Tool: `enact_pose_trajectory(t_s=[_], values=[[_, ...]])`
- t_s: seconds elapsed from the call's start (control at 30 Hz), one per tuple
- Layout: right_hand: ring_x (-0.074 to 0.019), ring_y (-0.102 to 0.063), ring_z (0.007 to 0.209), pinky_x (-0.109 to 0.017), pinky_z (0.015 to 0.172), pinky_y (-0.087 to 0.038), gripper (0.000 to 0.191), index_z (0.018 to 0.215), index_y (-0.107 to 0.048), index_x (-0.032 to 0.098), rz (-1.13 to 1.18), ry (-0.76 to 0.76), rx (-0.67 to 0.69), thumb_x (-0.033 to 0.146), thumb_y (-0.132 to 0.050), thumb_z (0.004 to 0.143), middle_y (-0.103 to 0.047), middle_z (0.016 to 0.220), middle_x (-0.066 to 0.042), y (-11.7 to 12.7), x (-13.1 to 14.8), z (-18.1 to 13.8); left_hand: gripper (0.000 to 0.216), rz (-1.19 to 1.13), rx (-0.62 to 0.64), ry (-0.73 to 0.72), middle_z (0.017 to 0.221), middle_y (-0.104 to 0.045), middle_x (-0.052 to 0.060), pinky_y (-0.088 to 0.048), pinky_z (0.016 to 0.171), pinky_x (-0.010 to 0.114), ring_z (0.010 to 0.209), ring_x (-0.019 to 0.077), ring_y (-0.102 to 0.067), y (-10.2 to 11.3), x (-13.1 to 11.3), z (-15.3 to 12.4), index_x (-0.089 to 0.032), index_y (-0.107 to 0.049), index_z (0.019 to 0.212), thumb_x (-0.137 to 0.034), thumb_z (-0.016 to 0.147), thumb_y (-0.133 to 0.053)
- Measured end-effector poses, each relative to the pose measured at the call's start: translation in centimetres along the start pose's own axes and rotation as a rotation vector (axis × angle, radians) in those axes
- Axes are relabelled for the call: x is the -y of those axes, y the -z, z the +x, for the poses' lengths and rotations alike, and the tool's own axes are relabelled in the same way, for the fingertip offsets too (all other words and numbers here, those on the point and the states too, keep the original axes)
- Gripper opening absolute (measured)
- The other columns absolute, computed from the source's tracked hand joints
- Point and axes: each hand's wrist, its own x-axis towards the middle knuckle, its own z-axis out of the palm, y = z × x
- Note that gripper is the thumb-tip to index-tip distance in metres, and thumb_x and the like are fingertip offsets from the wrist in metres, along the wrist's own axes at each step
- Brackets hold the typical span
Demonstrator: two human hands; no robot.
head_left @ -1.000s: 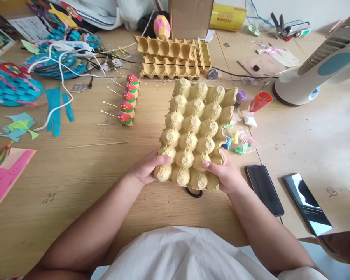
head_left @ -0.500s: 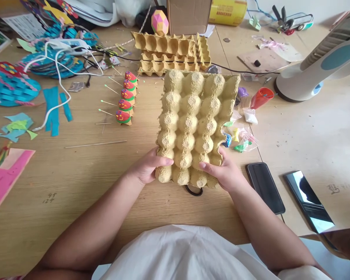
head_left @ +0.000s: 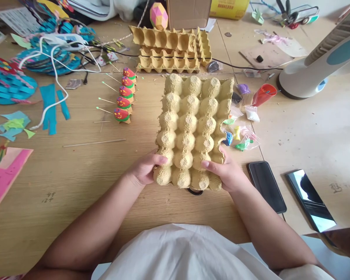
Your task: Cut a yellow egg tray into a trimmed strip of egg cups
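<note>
The left hand (head_left: 142,171) and right hand (head_left: 226,173) each clasp a near corner of the tray (head_left: 192,124), thumbs on top, over the table's (head_left: 76,167) middle. Bags (head_left: 239,136) crowd its right edge and a phone (head_left: 266,186) lies just beside the right hand. Bare wood opens leftward, up to the figures (head_left: 124,99).

A pale wooden table (head_left: 61,171) fills nearly the whole view, its grain running left to right. Pencil scribbles (head_left: 50,197) mark its near left part, and crumbs and scraps dot its right side. At the far right stands a white desk fan (head_left: 303,79) with blue-grey panels, its round base on the tabletop. A cardboard box (head_left: 189,13) stands at the far edge. Past the near right table edge shows a pale grey floor (head_left: 317,252). The light is soft and even, with faint shadows.
</note>
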Motion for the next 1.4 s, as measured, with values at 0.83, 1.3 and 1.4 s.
enact_pose_trajectory(t_s=[0.83,1.3,1.4], values=[[-0.0272,-0.073,0.107,-0.043,0.098,-0.059,0.059,0.12,-0.065,0.027,0.095,0.0,0.067,0.031,-0.091,0.067,-0.075,0.117,-0.005,0.1,0.3,-0.2,0.048,-0.002,-0.032,-0.017,0.095,-0.078,0.005,-0.062,0.076,0.038,0.097,0.0297,-0.075,-0.6,0.0,-0.4,-0.023,-0.071,0.103,-0.027,0.056,-0.072],[-0.0281,-0.073,0.104,-0.04,0.087,-0.063,0.056,0.117,-0.063,0.026,0.134,-0.035,0.089,0.032,-0.089,0.067,-0.075,0.115,-0.007,-0.2,0.6,-0.5,0.051,-0.069,0.045,0.025,0.099,-0.078,0.008,-0.06,0.089,0.045,0.105,0.0325,-0.072,-0.3,0.3,-0.6,-0.019,-0.069,0.108,-0.033,0.059,-0.075],[-0.028,-0.074,0.104,-0.04,0.087,-0.063,0.057,0.117,-0.062,0.026,0.157,-0.052,0.095,0.031,-0.089,0.067,-0.075,0.116,-0.006,-0.2,0.5,-0.5,0.053,-0.082,0.056,0.027,0.097,-0.078,0.009,-0.06,0.087,0.044,0.102,0.0318,-0.073,-0.2,0.3,-0.7,-0.015,-0.068,0.108,-0.033,0.059,-0.075]])
